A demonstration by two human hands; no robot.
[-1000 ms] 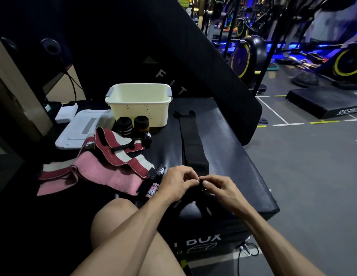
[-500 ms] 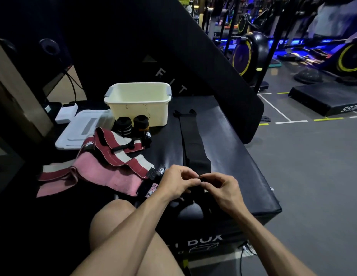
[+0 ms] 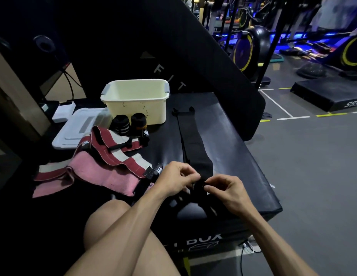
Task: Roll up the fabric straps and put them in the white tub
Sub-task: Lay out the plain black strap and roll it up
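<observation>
A dim gym is stretching away on the right, exercise bikes (image 3: pixel 251 50) glowing under blue light, while a black padded box (image 3: pixel 233 156) is serving as the work surface close by. A person is sitting at its near edge, one bare knee (image 3: pixel 106 222) rising in front. Both hands are meeting over the near end of a long black fabric strap (image 3: pixel 190 140) that is lying flat along the box top, running away toward the white tub (image 3: pixel 135 100). The left hand (image 3: pixel 173 181) is curling its fingers and pinching the strap's end between thumb and fingertips; the right hand (image 3: pixel 227 191) is doing the same just beside it, fingers bent inward, thumb and forefinger nipping the dark fabric. The tub is standing at the far end of the box, with two rolled black straps (image 3: pixel 129 124) sitting upright just in front of it. A loose heap of pink and maroon-striped straps (image 3: pixel 98 164) is sprawling to the left, near a white lid (image 3: pixel 74 130).
</observation>
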